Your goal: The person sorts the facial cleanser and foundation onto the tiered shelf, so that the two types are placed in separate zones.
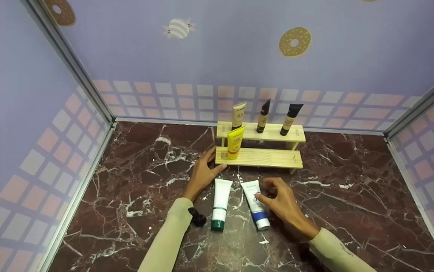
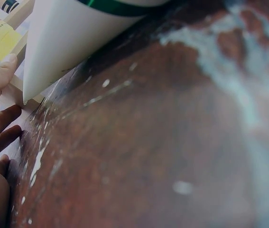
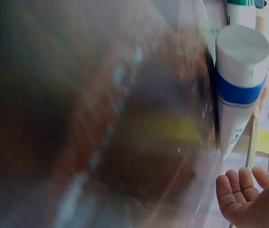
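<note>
Marble (image 1: 357, 226) roomy rightward; left fingers (image 1: 209, 154) apart at rack (image 1: 270, 158), right fingers (image 1: 273, 182) apart near tube (image 1: 254, 206).

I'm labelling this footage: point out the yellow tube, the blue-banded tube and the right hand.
Yellow tube (image 1: 235, 143), head view, middle of body.
Blue-banded tube (image 1: 256, 206), head view, white body.
Right hand (image 1: 285, 201), head view, back.

left wrist: white tube (image 2: 70, 42) cropped | right wrist: tabletop (image 3: 139, 152) blurred | head: blue-banded tube (image 1: 255, 206), fine print illegible

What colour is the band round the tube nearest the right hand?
Blue; the band shows best in the right wrist view.
</note>
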Demonstrator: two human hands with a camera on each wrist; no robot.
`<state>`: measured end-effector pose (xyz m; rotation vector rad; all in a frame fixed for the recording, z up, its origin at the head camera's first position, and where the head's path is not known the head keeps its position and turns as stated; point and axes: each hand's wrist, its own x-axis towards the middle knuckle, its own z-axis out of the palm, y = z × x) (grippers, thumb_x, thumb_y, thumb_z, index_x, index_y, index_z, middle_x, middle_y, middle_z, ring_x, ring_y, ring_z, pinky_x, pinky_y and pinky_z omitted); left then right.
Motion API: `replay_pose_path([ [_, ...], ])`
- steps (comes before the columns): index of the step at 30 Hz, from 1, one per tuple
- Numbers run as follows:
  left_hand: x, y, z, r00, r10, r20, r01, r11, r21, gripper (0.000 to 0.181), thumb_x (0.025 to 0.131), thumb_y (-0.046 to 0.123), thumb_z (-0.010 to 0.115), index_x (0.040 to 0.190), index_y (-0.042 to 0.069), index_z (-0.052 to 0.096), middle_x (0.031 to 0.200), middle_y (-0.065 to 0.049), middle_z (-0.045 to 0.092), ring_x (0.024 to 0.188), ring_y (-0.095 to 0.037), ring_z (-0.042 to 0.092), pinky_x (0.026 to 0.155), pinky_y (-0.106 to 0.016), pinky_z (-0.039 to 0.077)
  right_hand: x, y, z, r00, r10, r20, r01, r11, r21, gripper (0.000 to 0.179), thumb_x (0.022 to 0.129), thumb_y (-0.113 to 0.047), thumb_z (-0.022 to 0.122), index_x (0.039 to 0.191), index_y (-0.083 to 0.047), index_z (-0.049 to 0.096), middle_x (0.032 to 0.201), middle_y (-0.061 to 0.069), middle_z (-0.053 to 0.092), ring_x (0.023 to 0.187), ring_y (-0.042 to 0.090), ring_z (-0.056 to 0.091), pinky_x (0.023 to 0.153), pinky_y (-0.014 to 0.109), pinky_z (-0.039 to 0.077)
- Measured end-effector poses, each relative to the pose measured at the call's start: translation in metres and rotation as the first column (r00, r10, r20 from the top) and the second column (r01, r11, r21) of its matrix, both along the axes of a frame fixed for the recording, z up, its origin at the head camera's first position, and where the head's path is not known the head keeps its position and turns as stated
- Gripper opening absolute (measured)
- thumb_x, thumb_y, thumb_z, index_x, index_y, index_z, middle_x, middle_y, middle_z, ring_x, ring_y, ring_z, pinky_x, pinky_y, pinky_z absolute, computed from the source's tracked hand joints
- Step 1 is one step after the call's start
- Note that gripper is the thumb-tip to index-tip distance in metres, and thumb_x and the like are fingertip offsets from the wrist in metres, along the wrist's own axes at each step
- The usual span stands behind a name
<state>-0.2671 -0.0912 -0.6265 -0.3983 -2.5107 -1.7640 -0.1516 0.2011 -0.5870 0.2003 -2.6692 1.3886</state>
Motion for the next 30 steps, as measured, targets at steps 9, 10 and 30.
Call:
replay_pose_path([
  [9, -0.001, 0.001, 0.000, 1.000, 0.020, -0.023, -0.020, 1.000, -0.021, 0.084, 0.098, 0.026, 0.088, 0.166, -0.001, 0.046, 0.153, -0.020, 0.063, 0.154, -0.040, 0.049, 0.132, -0.058, 0.027, 0.011, -0.002, -0.004, 0.999, 0.014, 0.047, -0.014, 1.000, 0.010, 0.052, 0.084, -0.017, 0.097, 0.127, 0.001, 0.073, 0.114, 0.012, 0.074, 0.100, 0.027, 0.071, 0.093, 0.047, 0.062],
  [10, -0.002, 0.001, 0.000, 0.999, 0.022, -0.025, -0.022, 1.000, -0.021, 0.084, 0.098, 0.026, 0.088, 0.165, -0.001, 0.046, 0.152, -0.020, 0.064, 0.156, -0.041, 0.046, 0.133, -0.058, 0.026, 0.011, -0.002, -0.005, 0.999, 0.015, 0.049, -0.015, 1.000, 0.007, 0.053, 0.084, -0.017, 0.097, 0.127, 0.001, 0.073, 0.114, 0.012, 0.074, 0.100, 0.027, 0.071, 0.093, 0.047, 0.062],
  [30, -0.002, 0.000, -0.001, 0.999, 0.001, -0.035, -0.001, 1.000, -0.005, 0.084, 0.098, 0.025, 0.088, 0.165, -0.001, 0.046, 0.157, -0.024, 0.059, 0.144, -0.036, 0.061, 0.129, -0.057, 0.034, 0.015, -0.006, -0.015, 1.000, 0.014, 0.026, -0.015, 0.999, 0.043, 0.058, 0.082, -0.019, 0.098, 0.131, 0.001, 0.074, 0.115, 0.011, 0.073, 0.103, 0.028, 0.070, 0.095, 0.050, 0.059],
])
